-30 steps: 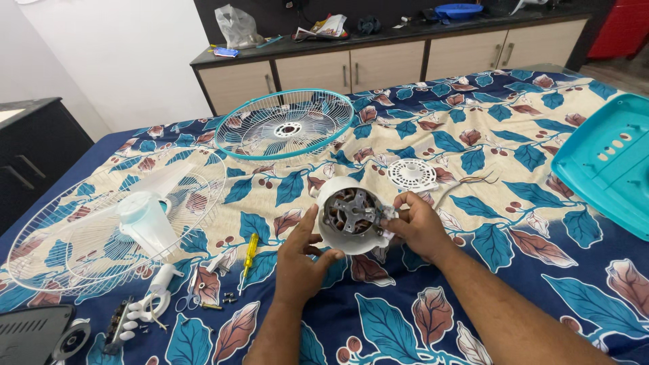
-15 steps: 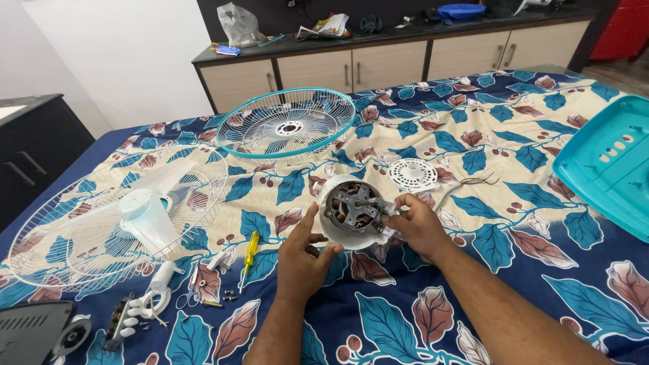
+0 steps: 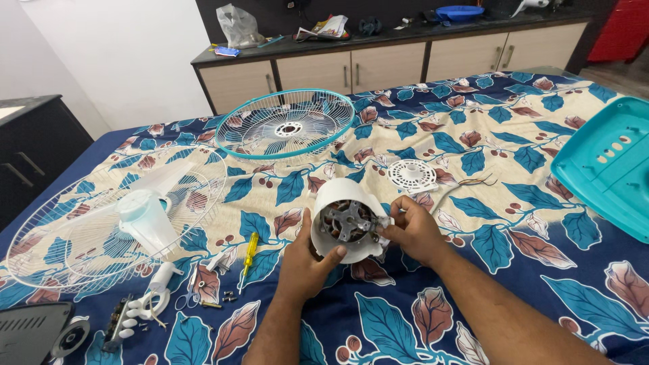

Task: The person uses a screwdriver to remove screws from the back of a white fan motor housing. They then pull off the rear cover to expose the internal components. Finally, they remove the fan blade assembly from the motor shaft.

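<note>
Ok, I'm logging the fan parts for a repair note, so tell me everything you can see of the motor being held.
The motor sits in a white, plastic-looking round housing, open end toward the camera, showing a dark metal cross bracket and coppery windings. It is tilted just above the flowered bedsheet. The left hand cups it from below; the right hand fingers touch its right edge.

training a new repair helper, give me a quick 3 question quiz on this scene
1. True or false: both hands touch the fan motor.
2. Which lies nearest the left hand? A) yellow screwdriver B) teal-rimmed grille C) teal panel
3. What does the fan blade rest on?

Key: 1 true, the right hand is at its edge. 2 A. 3 The white grille.
</note>
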